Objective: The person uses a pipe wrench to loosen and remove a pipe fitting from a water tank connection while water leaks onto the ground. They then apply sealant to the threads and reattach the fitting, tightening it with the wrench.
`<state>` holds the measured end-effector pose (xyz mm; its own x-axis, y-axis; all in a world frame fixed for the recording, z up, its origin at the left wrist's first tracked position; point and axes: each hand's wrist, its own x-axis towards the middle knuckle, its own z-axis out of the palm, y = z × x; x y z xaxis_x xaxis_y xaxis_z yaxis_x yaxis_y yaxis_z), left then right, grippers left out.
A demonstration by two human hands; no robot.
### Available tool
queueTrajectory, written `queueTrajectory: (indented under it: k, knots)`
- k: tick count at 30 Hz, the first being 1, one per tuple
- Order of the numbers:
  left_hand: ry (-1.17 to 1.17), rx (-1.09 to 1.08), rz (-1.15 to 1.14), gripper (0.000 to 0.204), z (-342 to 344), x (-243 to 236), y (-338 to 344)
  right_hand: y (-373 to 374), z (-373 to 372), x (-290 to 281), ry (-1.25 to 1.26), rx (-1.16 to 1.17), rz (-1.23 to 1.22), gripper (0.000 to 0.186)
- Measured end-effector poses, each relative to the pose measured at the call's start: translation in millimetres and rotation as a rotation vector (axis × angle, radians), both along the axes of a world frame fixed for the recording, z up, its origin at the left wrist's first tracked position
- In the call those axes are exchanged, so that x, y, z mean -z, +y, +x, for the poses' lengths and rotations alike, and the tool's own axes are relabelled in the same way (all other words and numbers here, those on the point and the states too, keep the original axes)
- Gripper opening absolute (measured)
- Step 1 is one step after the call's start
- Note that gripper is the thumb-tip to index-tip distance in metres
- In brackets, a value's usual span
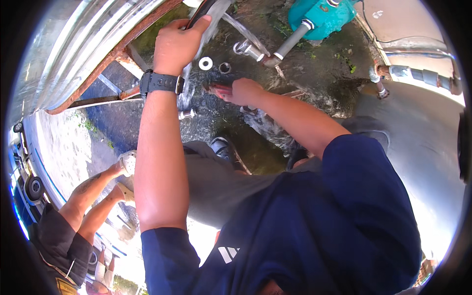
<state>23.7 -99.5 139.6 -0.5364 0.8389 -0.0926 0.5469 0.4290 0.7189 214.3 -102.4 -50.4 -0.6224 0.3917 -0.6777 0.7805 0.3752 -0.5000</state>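
My left grip (pixel 176 46) is wrapped around a dark tubular piece (pixel 200 14), far side, left of the teal pump (pixel 314 23); my right grip (pixel 245 92) clasps a red-handled tool (pixel 221 91), nearer than the white ring (pixel 201 64)

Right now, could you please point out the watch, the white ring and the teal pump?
Watch (pixel 163 83): head view, middle of strap.
White ring (pixel 201 63): head view, left rim.
Teal pump (pixel 324 21): head view, casing.

The washer (pixel 201 63) lies on the ground (pixel 322 64), left of the pump (pixel 319 22)
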Motion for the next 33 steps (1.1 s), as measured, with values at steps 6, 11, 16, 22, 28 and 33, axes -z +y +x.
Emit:
queueTrajectory:
  k: [6, 11, 16, 22, 28, 33]
  knots:
    - [-0.016, -0.021, -0.046, 0.071, -2.3, 6.0, 6.9, 11.8, 31.8, -2.9, -0.035, 0.118, -0.191, 0.055]
    - [0.003, -0.006, -0.024, 0.071, -4.4, 13.5, 7.6, 5.3, 38.5, 10.0, -0.098, 0.068, 0.039, 0.069]
    - [-0.024, -0.026, -0.033, 0.069, -2.4, 10.3, 9.9, -12.0, 57.8, -1.9, 0.008, -0.312, 0.302, 0.087]
    - [0.075, -0.005, -0.162, 0.072, 3.7, -1.4, 10.3, 54.4, 34.2, 18.2, -0.245, 0.389, -1.113, 0.06]
    - [0.081, 0.012, -0.116, 0.07, 2.1, -3.9, 10.5, 49.7, 41.3, 45.9, 0.261, 0.538, -0.694, 0.038]
    - [0.096, 0.031, -0.171, 0.064, 1.3, -1.3, 6.1, 25.0, 44.2, 46.7, 0.324, 0.34, -0.466, 0.041]
